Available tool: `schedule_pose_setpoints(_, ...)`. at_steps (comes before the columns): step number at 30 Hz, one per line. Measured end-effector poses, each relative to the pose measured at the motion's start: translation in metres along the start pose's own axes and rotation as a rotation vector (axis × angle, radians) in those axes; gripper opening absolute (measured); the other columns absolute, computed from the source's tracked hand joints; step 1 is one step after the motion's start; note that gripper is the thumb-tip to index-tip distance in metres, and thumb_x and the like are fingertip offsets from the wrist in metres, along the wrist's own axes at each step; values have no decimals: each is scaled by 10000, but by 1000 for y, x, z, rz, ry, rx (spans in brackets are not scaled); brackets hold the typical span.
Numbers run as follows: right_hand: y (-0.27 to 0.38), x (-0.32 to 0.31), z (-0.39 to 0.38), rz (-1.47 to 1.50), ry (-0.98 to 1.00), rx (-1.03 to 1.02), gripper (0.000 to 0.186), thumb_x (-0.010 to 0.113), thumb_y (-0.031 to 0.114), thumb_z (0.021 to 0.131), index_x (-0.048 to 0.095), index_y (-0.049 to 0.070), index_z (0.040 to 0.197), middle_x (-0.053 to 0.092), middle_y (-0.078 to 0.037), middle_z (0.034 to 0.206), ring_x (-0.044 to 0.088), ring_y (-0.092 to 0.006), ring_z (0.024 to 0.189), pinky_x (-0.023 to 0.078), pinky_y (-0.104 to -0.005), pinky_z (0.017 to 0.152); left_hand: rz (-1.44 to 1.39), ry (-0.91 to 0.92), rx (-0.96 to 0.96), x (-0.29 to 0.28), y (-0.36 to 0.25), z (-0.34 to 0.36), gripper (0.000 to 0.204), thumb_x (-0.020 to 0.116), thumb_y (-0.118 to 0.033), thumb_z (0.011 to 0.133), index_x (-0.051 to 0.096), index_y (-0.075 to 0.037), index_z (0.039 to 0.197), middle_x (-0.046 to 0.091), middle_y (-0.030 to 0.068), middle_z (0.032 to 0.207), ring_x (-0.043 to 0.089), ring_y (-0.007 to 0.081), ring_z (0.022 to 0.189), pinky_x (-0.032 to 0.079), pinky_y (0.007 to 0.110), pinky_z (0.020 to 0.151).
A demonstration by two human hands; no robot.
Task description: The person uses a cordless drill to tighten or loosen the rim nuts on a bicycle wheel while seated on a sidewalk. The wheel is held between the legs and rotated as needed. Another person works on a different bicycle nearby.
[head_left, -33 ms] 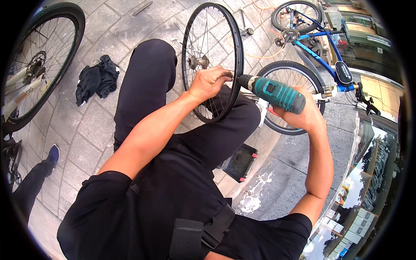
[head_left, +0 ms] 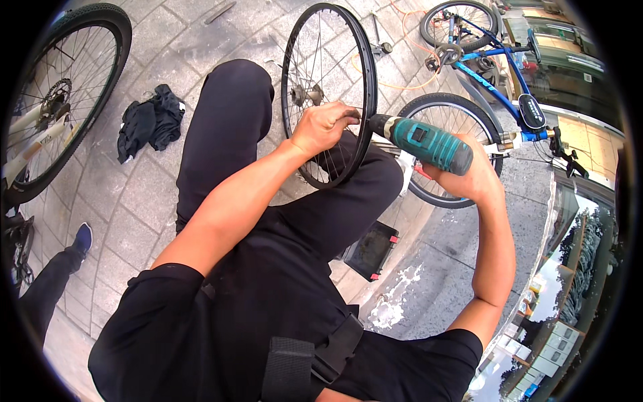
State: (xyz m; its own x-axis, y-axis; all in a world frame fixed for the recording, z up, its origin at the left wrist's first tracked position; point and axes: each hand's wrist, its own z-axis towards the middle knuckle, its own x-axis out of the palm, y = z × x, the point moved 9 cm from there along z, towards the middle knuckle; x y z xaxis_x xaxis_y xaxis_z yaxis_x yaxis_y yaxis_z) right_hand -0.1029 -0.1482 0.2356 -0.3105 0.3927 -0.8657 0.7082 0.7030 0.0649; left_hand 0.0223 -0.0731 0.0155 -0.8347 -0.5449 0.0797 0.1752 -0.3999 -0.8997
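Note:
A bare bicycle wheel (head_left: 368,74) with a black rim and no tyre stands upright between my knees, its lower part against my thigh. My left hand (head_left: 320,130) is closed at the inner side of the rim, thumb and fingers pinched on a spoke; the exact spot under the fingertips is hidden. From the right, my right hand (head_left: 473,175) grips a teal and black cordless drill (head_left: 429,143). The drill lies level, its chuck end meeting the outer face of the rim opposite my left fingertips. Its handle is mostly covered by my hand.
A blue bicycle (head_left: 504,79) lies at the right, its wheel close behind the drill. Another bicycle's wheel (head_left: 120,60) stands at far left, near a black cloth (head_left: 153,123) and a person's shoe (head_left: 83,238). A black tool case (head_left: 372,252) sits below my thigh. An orange cord (head_left: 406,88) crosses the paving.

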Motion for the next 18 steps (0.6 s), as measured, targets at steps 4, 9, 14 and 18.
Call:
schedule_pose_setpoints(4,6,-4,0,-31,-11,21,211,799,146,717,731,22,874,724,-235,829,718,-437,861,573,-465,768,44,34,-21,1,2,6,139,736,-1,886,762,-28,1020,770,117,953,765,270,855,592,345,756)
schedule_pose_setpoints(9,1,4,2,-26,20,38,205,797,160,722,733,26,863,724,-237,827,716,-436,859,570,-466,775,72,13,-4,-4,2,-1,141,731,-11,892,764,-41,1027,768,116,949,764,272,855,592,345,752)
schedule_pose_setpoints(14,3,-4,0,-25,15,59,210,804,169,724,748,32,873,726,-224,807,720,-424,833,568,-464,765,84,57,30,-1,1,5,144,733,-17,886,763,-49,1024,765,113,944,761,280,863,594,355,752)
schedule_pose_setpoints(18,-3,-1,-4,13,3,74,217,808,192,737,763,42,887,738,-215,820,737,-404,841,576,-450,775,125,99,26,5,7,2,138,737,-19,882,759,-51,1014,763,108,945,756,289,884,594,361,766)
